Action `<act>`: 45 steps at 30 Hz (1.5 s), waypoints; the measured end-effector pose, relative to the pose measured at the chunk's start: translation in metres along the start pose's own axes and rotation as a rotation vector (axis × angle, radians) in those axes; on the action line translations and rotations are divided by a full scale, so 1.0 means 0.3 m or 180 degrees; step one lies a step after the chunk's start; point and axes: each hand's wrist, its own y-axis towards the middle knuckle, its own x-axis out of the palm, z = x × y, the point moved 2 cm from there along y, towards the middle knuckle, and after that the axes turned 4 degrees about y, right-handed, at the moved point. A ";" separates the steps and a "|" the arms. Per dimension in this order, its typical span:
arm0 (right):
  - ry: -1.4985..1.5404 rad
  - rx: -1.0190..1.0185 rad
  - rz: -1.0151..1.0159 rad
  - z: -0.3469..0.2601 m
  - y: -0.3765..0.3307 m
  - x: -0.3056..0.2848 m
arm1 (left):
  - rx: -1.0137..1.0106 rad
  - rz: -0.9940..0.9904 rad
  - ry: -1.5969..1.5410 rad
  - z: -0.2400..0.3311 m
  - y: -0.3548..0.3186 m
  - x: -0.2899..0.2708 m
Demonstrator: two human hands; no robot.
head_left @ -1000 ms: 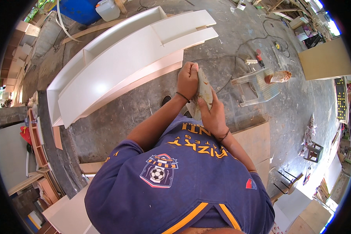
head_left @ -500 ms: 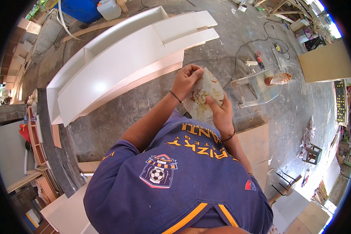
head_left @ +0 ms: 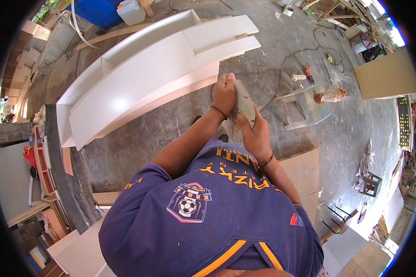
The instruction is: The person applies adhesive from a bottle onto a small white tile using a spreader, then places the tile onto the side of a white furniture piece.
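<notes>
My left hand [head_left: 224, 94] and my right hand [head_left: 254, 134] both grip a folded sheet of worn, pale sandpaper [head_left: 245, 105] held up in front of my chest. The left hand's fingers pinch its upper edge, while the right hand cups it from below. A dark band circles each wrist. My blue shirt with orange trim [head_left: 217, 217] fills the lower part of the view. Just beyond my hands lies a long white shelf unit [head_left: 143, 78] on its side on the concrete floor.
A clear plastic stool [head_left: 302, 106] stands to the right with a small wrapped object [head_left: 330, 95] on it. A black cable and small tools lie on the floor behind it. Flat boards [head_left: 305, 175] rest at my right. A blue drum and a white jerrycan [head_left: 130, 11] stand at the back.
The sandpaper was spread open flat between my hands half a second ago; now it is folded narrow and my hands have closed together on it.
</notes>
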 end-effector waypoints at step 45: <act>0.0289 -0.0303 0.1157 0.017 0.211 -0.035 | -0.0679 0.0033 -0.0234 -0.100 0.215 -0.407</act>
